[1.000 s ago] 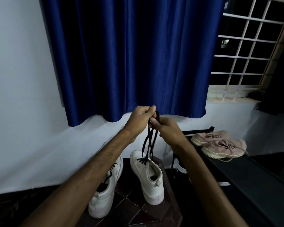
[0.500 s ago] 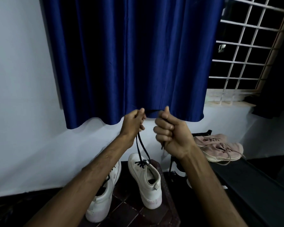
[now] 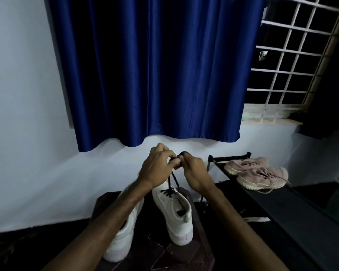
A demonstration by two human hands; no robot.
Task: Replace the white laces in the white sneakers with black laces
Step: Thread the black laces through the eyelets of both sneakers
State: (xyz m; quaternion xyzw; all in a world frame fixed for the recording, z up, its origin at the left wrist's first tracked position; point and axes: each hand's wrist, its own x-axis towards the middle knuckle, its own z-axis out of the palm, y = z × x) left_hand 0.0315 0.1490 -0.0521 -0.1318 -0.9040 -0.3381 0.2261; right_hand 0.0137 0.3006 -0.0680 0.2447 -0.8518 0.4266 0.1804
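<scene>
Our left hand [image 3: 157, 169] and right hand [image 3: 195, 173] pinch the black lace [image 3: 172, 181], fingers [image 3: 165, 153] curled. We judge it limp and light, best gripped near its ends.

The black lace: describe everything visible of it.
The black lace is thin, dark and cord-like. Its lower part is crossed through the front eyelets of the white sneaker farther right in view; two strands rise from there into the hands. The left hand and right hand pinch it together, and a small loop pokes out above the right fingers.

Blue curtain [image 3: 155, 71], pink shoes [image 3: 262, 176] on blk rack [image 3: 311, 222]
</scene>
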